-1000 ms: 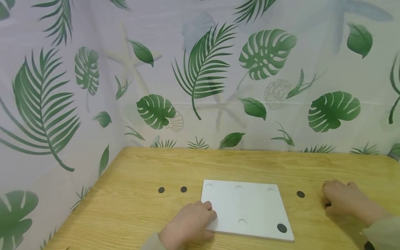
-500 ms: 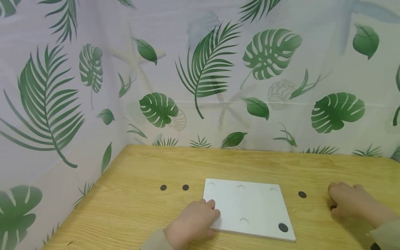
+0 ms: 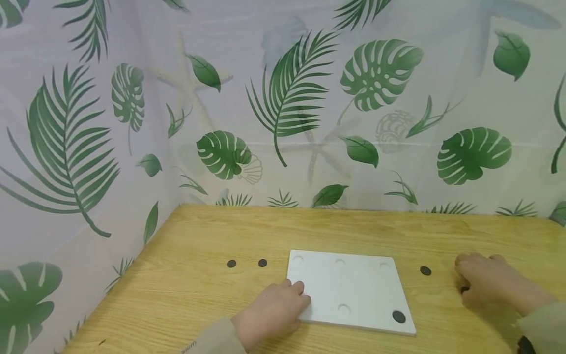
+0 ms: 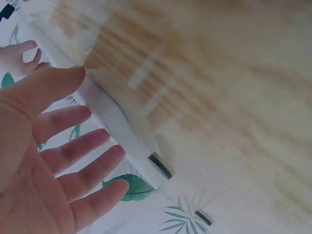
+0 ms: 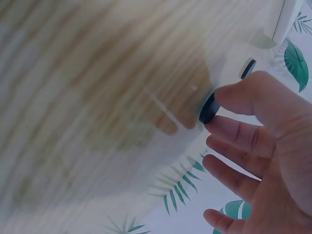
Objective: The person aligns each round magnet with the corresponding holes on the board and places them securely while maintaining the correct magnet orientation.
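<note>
In the head view my left hand (image 3: 275, 310) rests at the near left part of a white board (image 3: 349, 290) with round recesses. In the left wrist view its fingers are loosely extended, the fingertips (image 4: 114, 151) against the board and the thumb at its edge. A black disc (image 3: 399, 316) sits at the board's near right corner. To the right of the board, my right hand (image 3: 493, 282) pinches another black disc (image 5: 209, 108) between thumb and index finger, down at the tabletop; its other fingers are spread.
One black disc (image 3: 425, 271) lies on the wooden table (image 3: 177, 305) between the board and my right hand. Two more, a left disc (image 3: 232, 263) and a right disc (image 3: 263, 263), lie left of the board. A leaf-patterned curtain (image 3: 283, 108) closes off the back and left.
Both hands keep their places, the left at the board and the right at its disc. The whole head view shifts slightly; the board and the loose discs show no clear movement on the table.
</note>
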The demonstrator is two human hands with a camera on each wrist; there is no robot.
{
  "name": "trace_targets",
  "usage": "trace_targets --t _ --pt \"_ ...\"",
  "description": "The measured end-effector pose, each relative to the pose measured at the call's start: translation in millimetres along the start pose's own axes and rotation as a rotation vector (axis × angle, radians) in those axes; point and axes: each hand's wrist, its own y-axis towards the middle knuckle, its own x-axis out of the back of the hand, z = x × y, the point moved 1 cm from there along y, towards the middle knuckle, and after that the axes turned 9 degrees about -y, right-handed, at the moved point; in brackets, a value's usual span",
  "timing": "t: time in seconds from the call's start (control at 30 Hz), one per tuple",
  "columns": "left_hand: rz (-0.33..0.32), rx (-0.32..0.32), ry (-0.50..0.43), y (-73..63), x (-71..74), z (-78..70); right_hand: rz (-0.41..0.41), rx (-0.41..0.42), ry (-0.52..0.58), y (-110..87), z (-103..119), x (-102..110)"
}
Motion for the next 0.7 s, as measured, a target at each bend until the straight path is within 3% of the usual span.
trace_targets --t 0.7 --pt "0.03 0.029 -0.066 0.8 -6.1 2.1 -0.143 0.138 -0.019 29.1 31 29"
